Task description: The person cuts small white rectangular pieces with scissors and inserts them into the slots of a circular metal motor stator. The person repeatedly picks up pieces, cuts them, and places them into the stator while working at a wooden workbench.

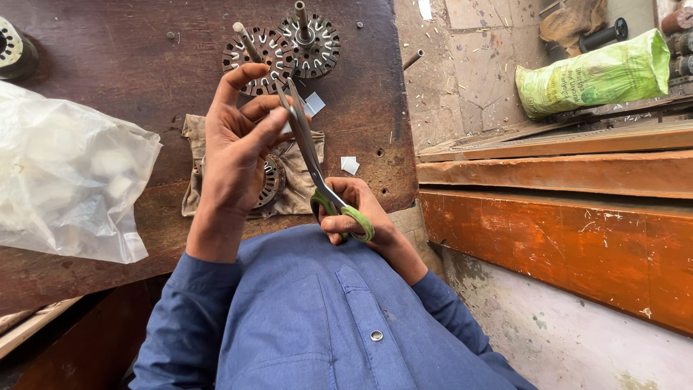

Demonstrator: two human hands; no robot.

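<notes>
**Over the bench, scissors at a paper slip**

At the far left a dark round part (13, 49) sits at the bench (108, 58) edge, and below it a clear plastic bag (65, 180) lies crumpled on the wood. Moving right, your left hand (234, 148) is raised over a stained cloth (297, 184), thumb and fingers pinched together on a small pale slip (287, 127); most of it is hidden behind the blades. A slotted metal core (271, 180) rests on the cloth just under that hand. Behind it, two more slotted cores on shafts (289, 47) stand side by side. Green-handled scissors (314, 162) run from the slip down to your right hand (357, 213), which is closed through the handle loops; the blades sit nearly together. White paper scraps (349, 165) lie on the bench near the scissors. Farther right, beyond the bench, orange-brown planks (563, 217) run along the floor, with a green sack (595, 72) lying above them.
</notes>
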